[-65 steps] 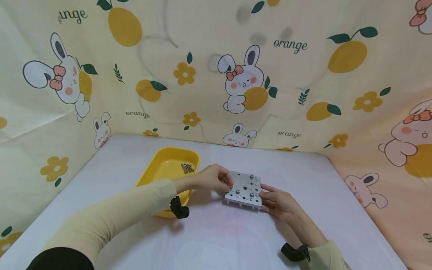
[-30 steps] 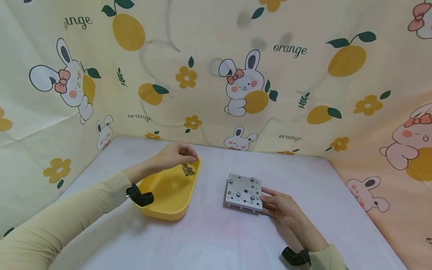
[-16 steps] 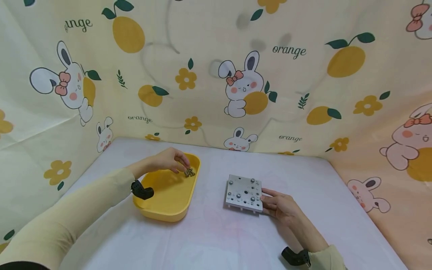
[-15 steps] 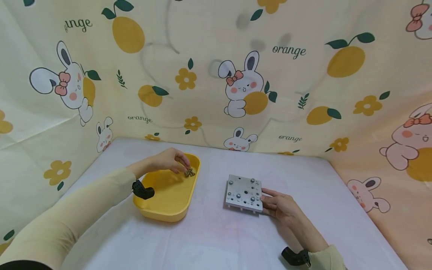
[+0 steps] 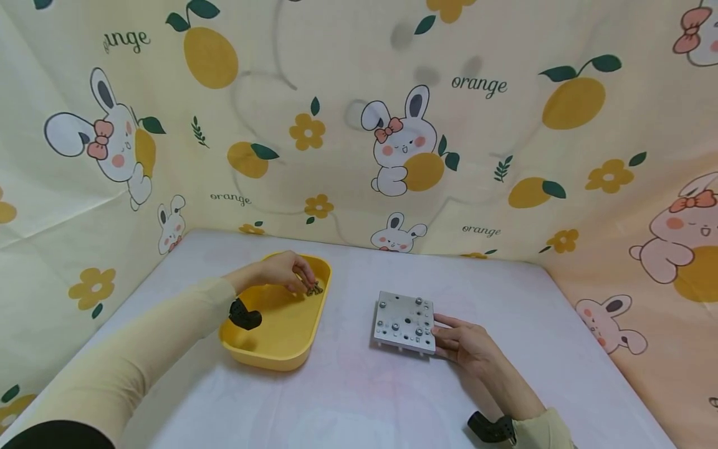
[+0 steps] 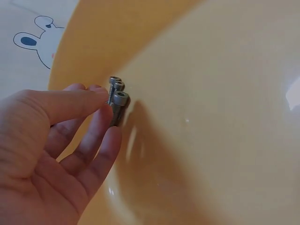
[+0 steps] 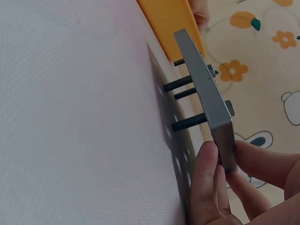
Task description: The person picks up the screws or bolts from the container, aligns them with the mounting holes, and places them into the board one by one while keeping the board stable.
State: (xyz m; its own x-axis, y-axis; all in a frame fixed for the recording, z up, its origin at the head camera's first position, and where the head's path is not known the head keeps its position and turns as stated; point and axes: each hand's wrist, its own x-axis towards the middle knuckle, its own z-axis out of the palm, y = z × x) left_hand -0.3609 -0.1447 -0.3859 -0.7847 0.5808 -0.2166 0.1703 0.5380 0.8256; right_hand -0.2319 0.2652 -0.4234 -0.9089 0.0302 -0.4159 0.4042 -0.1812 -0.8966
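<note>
In the head view, my left hand (image 5: 287,272) reaches into the yellow tray (image 5: 269,360). Its thumb and fingertips pinch at the small cluster of socket-head screws (image 5: 316,289) near the right wall. Three screw heads show past the fingertips in the left wrist view, the nearest being a screw (image 6: 121,97); the shafts are partly hidden by the fingers. My right hand (image 5: 468,345) holds the square metal plate (image 5: 401,315) by its right edge, thumb on top and fingers beneath. Several screws stand in its holes, and threaded shafts (image 7: 190,123) stick out underneath.
A white cloth-like surface (image 5: 359,399) lies under everything. The tray stands left of the plate with a gap between them. A printed curtain (image 5: 336,156) with rabbits and oranges closes off the back and sides. Black wrist cameras (image 5: 245,315) sit on both wrists.
My left hand has left the metal plate, where another screw now stands near the left edge, and gone left into the tray to the screws. The right hand keeps its hold on the plate.
</note>
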